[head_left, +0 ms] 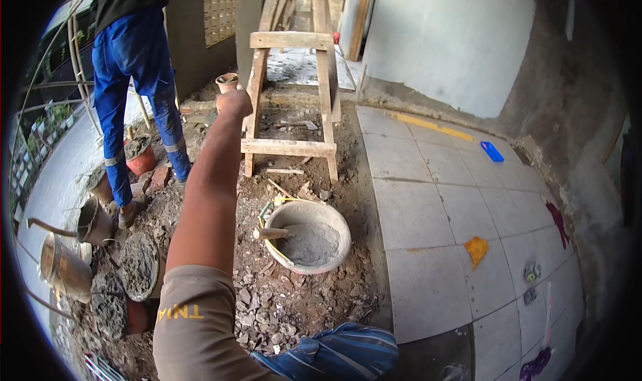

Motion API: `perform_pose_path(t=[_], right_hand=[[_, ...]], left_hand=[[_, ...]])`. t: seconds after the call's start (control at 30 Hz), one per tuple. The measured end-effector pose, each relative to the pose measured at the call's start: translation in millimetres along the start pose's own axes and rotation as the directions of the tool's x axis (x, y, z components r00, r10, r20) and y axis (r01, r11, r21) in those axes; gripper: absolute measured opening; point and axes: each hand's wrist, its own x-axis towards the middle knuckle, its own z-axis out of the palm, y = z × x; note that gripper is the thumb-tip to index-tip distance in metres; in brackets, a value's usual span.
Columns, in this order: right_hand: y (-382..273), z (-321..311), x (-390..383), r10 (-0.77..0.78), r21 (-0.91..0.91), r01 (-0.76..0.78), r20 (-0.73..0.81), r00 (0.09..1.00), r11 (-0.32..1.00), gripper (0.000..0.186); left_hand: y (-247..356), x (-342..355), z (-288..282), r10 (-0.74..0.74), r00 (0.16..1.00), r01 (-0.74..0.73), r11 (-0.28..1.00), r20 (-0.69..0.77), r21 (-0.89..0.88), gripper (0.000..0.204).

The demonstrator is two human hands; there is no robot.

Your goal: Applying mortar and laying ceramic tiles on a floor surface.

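My left arm reaches forward from the lower edge, past a grey-brown sleeve. At its end my left hand [234,103] is closed, with most of its fingers turned away from view. A small orange-brown pot [227,79] shows directly above and behind the fist, partly covered by it; whether I grip it cannot be told. Just right of the hand rises a wooden trestle frame [289,147]. Below it, on the rubble, sits a round basin [341,230] of grey mortar [309,247], with a wooden handle [271,234] over its left rim. My right hand is out of view.
A person in blue trousers [130,53] stands at the left, beside a red bucket [142,160]. Several mortar-stained buckets [63,267] crowd the lower left. Pale floor tiles [418,214] cover the right, with a blue object [491,151] and yellow cloth-like scrap [476,250].
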Motion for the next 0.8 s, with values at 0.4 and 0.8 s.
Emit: perform_pose_path(t=[0.4,0.8], right_hand=[[24,-22,7,0.013,0.124,-0.019,0.043,0.999,0.992,0.036],[26,-18,13,0.049,0.135,-0.060,0.085,0.995,0.989,0.032]], left_hand=[[38,7,-23,0.163,0.987,-0.164,0.986,0.008,0.043,0.051],[22,16,-3,0.102,0.995,-0.103,0.993,0.007,0.054,0.047]])
